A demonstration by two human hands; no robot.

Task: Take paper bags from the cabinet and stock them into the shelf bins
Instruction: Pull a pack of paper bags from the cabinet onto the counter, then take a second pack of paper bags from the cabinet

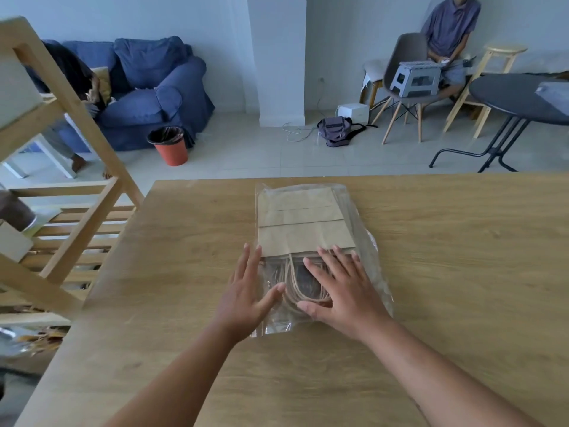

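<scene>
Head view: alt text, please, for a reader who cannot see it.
Both bare hands, left hand and right hand, lie flat with fingers spread on a clear plastic pack of flat brown paper bags on a light wooden table. A pale wooden slatted shelf stands left.

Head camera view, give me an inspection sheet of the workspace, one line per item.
Surface: wooden table, bare apart from the pack.
Job's things: paper bags, flat in a clear plastic sleeve, twine handles toward the person; wooden shelf at left.
Clutter: nothing seen on the table.
Grips: left hand open, flat at the sleeve's left edge; right hand open, pressing on the handles.
Cables: white cord on the floor by the pillar.
Surroundings: blue sofa, orange bin, grey bag, round dark table, two seated people.
</scene>
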